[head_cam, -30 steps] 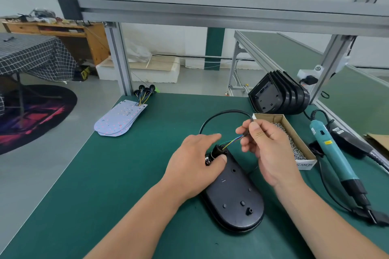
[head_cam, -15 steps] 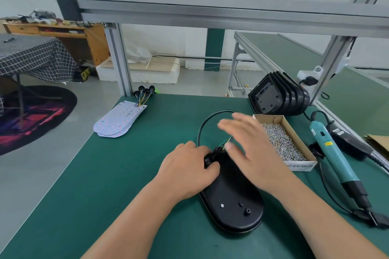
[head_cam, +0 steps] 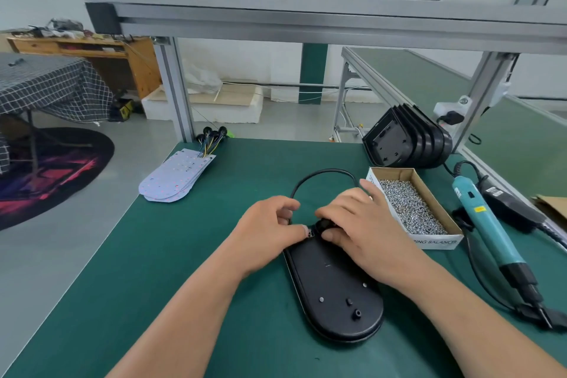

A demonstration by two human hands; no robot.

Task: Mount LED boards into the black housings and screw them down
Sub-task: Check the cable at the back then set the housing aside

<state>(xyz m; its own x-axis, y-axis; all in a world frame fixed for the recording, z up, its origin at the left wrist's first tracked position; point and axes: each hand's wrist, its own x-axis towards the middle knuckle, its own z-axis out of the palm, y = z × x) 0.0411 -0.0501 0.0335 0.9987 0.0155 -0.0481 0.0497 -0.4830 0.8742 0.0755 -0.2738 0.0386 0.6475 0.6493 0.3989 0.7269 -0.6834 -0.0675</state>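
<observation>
head view: far end of black housing (head_cam: 334,291) hidden under right hand (head_cam: 365,230).

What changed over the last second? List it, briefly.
The right hand let go of the coloured wires, came down, and now grips the black plug at the housing's far end. The wires are out of sight. The left hand kept steadying that end, thumb against it. Housing, cable, screw box, screwdriver and boards stayed put.

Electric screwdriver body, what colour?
Teal screwdriver body, black nose end. Head view, lying right of the screw box.
</observation>
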